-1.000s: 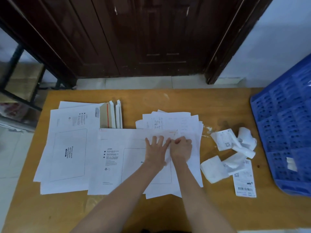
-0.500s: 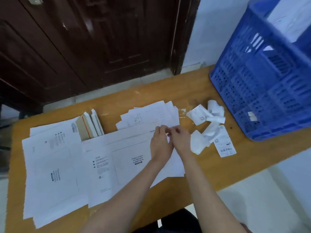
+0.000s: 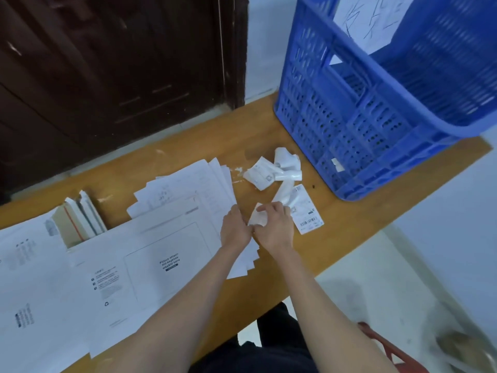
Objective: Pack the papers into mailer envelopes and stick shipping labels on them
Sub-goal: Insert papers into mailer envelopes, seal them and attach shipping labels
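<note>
A white mailer envelope (image 3: 150,262) with a printed waybill box lies flat on the wooden table, over a fanned stack of papers (image 3: 188,189). My left hand (image 3: 235,228) rests on the envelope's right end with its fingers bent down. My right hand (image 3: 274,224) pinches a small crumpled white strip (image 3: 257,219) just right of that end. A shipping label (image 3: 306,211) with a barcode lies flat right beside my right hand, among curled white label backings (image 3: 279,170).
More flat mailers (image 3: 29,270) cover the table's left side, with a few upright envelopes (image 3: 78,219) behind them. A large blue plastic crate (image 3: 349,114) holding white paper stands at the table's right end. A dark wooden door is behind the table.
The head camera has swung right, so the crate fills more of the view. My right hand has drawn a white strip away from the envelope's right end; my left hand stays on the envelope.
</note>
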### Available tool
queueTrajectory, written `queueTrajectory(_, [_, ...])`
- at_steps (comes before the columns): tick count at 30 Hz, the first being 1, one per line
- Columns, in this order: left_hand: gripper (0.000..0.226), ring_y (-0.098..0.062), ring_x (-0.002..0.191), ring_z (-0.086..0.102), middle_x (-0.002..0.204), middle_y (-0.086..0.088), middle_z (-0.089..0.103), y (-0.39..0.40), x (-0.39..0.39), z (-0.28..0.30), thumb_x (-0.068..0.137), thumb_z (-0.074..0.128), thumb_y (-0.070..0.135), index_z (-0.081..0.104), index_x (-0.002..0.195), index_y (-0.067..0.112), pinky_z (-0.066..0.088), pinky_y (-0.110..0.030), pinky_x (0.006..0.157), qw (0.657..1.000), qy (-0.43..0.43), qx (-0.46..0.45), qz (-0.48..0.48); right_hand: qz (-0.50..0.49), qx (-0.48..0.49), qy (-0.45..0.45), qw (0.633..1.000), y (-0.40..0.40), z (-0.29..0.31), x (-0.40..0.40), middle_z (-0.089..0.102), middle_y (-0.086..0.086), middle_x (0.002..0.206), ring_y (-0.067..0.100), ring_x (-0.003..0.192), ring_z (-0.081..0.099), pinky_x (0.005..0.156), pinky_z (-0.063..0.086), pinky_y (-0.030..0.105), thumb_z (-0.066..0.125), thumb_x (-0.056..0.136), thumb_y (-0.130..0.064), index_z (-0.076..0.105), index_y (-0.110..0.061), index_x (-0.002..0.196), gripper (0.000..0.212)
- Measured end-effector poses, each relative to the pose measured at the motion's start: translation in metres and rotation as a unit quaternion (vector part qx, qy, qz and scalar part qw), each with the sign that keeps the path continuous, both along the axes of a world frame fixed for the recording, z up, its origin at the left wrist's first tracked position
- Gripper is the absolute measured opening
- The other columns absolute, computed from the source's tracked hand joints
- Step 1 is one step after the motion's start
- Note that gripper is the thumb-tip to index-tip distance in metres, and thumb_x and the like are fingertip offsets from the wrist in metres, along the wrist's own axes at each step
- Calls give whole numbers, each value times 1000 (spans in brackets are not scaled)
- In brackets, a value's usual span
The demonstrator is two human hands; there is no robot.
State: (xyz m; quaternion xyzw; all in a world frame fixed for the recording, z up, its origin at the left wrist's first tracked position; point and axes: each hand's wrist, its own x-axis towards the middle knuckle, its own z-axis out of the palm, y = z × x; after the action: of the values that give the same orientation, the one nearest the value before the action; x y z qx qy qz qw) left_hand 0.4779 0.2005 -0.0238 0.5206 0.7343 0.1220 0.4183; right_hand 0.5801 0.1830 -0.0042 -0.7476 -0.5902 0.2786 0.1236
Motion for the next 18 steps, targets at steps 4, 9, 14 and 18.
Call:
queueTrajectory(4, [17, -20, 100, 61, 102, -2, 68, 11, -2, 7, 85, 61, 12, 70, 98, 13, 47, -27, 82, 997, -65, -26, 35, 31, 10, -17, 999, -3, -7, 5, 50, 1, 122, 24, 117, 43, 99, 38, 35, 74, 70, -32, 56, -19, 120, 55])
queueTrajectory(9, [20, -23, 96, 64, 93, -4, 69, 19, -1, 18, 85, 58, 6, 69, 76, 19, 56, -31, 78, 966, -209, -65, 136, 31, 38, -62, 997, -2, -12, 4, 51, 1, 121, 23, 114, 46, 96, 37, 31, 68, 78, -25, 52, -16, 121, 47])
queueTrajectory(14, [16, -15, 76, 70, 92, -6, 73, 22, 3, 35, 92, 59, 18, 69, 101, 10, 53, -17, 65, 947, -255, -46, 188, -88, 128, -34, 987, 9, 6, 2, 64, 2, 101, 22, 99, 57, 89, 36, 33, 57, 89, -25, 51, -11, 116, 31])
queueTrajectory(18, [15, -12, 73, 72, 86, -3, 74, 19, 12, 50, 91, 61, 22, 71, 94, 10, 57, -23, 72, 930, -306, 23, 203, -158, 140, 12, 977, 20, 18, -7, 68, 3, 87, 24, 80, 64, 70, 43, 33, 48, 96, -21, 53, -13, 102, 11])
